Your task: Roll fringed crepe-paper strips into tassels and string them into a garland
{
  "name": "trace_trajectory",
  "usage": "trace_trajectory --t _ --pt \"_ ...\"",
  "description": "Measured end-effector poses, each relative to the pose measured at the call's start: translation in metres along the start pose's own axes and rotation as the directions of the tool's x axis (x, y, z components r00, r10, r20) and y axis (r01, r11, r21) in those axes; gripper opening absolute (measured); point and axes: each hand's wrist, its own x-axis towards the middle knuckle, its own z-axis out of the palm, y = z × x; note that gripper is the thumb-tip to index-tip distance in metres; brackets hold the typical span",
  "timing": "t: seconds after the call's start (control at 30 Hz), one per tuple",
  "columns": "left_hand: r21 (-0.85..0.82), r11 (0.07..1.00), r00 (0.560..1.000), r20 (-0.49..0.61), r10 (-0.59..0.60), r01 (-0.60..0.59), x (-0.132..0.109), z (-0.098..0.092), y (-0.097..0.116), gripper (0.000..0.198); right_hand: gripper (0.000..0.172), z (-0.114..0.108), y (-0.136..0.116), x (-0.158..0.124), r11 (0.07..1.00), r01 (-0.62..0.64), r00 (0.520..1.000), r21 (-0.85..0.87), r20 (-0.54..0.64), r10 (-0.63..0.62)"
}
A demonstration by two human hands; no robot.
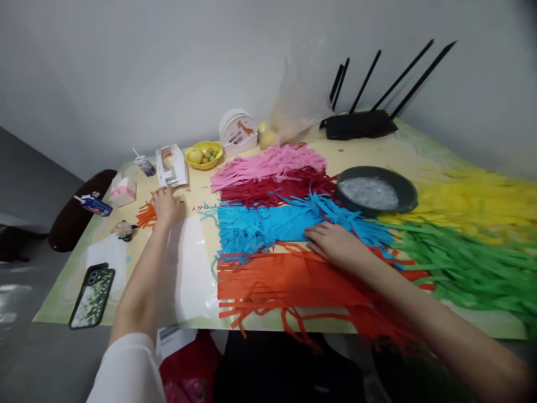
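My left hand (166, 205) reaches far across the table and rests by a small bunch of orange paper strips (146, 215), its fingers curled down; whether it grips them I cannot see. My right hand (333, 242) lies flat, fingers together, on the blue fringed paper (260, 226) where it meets the orange fringed paper (289, 282). Pink fringed paper (268, 165) and dark red fringed paper (272, 190) lie behind the blue. A white glossy sheet (191, 268) lies under my left forearm.
A dark bowl of white stuff (375, 190) sits right of the blue paper. Green strips (465, 263) and yellow strips (482, 196) fill the right. A phone (92, 296) lies at the front left. A yellow fruit bowl (204, 154), small cartons, a round tin (238, 131) and a router (361, 123) stand at the back.
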Motion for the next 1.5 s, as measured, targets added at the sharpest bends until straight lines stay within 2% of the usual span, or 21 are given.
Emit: trace_trajectory --t 0.07,0.13,0.17,0.2,0.23,0.27,0.3,0.4,0.5,0.63,0.77,0.83,0.9,1.03,1.13,1.23,1.33,1.43,1.5 --pt "-0.066 0.993 0.995 0.023 0.099 -0.097 -0.011 0.004 0.039 0.028 0.027 -0.003 -0.002 0.005 0.999 -0.009 0.998 -0.048 0.056 0.012" --pt "-0.173 0.951 0.956 0.101 0.275 -0.255 -0.035 0.014 0.090 0.024 0.027 -0.009 -0.004 0.008 0.998 -0.044 0.994 -0.053 0.102 0.050" --pt "-0.302 0.869 0.876 0.164 0.453 -0.393 -0.051 0.020 0.117 0.023 0.027 -0.012 -0.005 0.010 0.996 -0.068 0.990 -0.053 0.118 0.074" --pt "-0.407 0.773 0.773 0.211 0.598 -0.487 -0.066 0.027 0.144 0.022 0.026 -0.014 -0.006 0.011 0.994 -0.091 0.987 -0.052 0.127 0.097" --pt "-0.475 0.704 0.681 0.259 0.685 -0.528 -0.081 0.034 0.168 0.021 0.026 -0.016 -0.007 0.013 0.993 -0.111 0.985 -0.051 0.127 0.117" --pt "-0.509 0.683 0.625 0.314 0.715 -0.525 -0.093 0.043 0.188 0.020 0.025 -0.018 -0.007 0.014 0.991 -0.125 0.984 -0.047 0.121 0.129" --pt "-0.511 0.700 0.607 0.371 0.703 -0.498 -0.103 0.051 0.205 0.018 0.025 -0.018 -0.007 0.015 0.990 -0.133 0.984 -0.041 0.113 0.137" --pt "-0.454 0.775 0.617 0.475 0.627 -0.439 -0.113 0.075 0.229 0.019 0.022 -0.018 -0.005 0.018 0.987 -0.160 0.982 -0.015 0.097 0.160" --pt "-0.436 0.795 0.612 0.510 0.604 -0.422 -0.106 0.088 0.229 0.026 0.017 -0.015 -0.001 0.021 0.977 -0.209 0.975 0.035 0.087 0.205" --pt "-0.453 0.812 0.620 0.531 0.577 -0.367 -0.100 0.091 0.226 0.029 0.009 -0.012 0.010 0.027 0.964 -0.244 0.967 0.104 0.102 0.234" --pt "-0.451 0.829 0.636 0.543 0.548 -0.330 -0.099 0.090 0.228 0.013 0.011 -0.020 0.022 0.033 0.952 -0.260 0.962 0.158 0.125 0.242" --pt "-0.426 0.843 0.659 0.536 0.528 -0.329 -0.099 0.091 0.229 0.008 0.013 -0.026 0.020 0.031 0.952 -0.259 0.964 0.164 0.105 0.244" --pt "-0.383 0.861 0.695 0.517 0.500 -0.335 -0.101 0.091 0.232 0.009 0.019 -0.029 0.005 0.025 0.961 -0.234 0.972 0.145 0.047 0.229" --pt "-0.292 0.885 0.775 0.434 0.459 -0.361 -0.106 0.083 0.238 0.014 0.029 -0.015 -0.045 0.014 0.984 -0.138 0.989 0.111 -0.043 0.143" --pt "-0.242 0.889 0.827 0.333 0.453 -0.389 -0.109 0.068 0.240 0.016 0.045 0.003 -0.068 0.022 0.982 -0.153 0.984 0.109 -0.072 0.162" --pt "-0.182 0.892 0.882 0.162 0.442 -0.413 -0.109 0.054 0.233 0.016 0.050 0.013 -0.065 0.041 0.966 -0.238 0.965 0.100 -0.086 0.246" --pt "-0.205 0.908 0.927 0.006 0.374 -0.365 -0.105 0.047 0.213 0.011 0.047 0.014 -0.052 0.054 0.931 -0.355 0.929 0.087 -0.076 0.361" --pt "-0.296 0.908 0.955 -0.066 0.290 -0.296 -0.101 0.046 0.191 0.007 0.048 0.011 -0.050 0.060 0.898 -0.433 0.896 0.073 -0.070 0.438" --pt "-0.324 0.900 0.956 -0.076 0.284 -0.293 -0.102 0.047 0.181 0.007 0.047 0.010 -0.054 0.061 0.894 -0.442 0.891 0.068 -0.078 0.447"
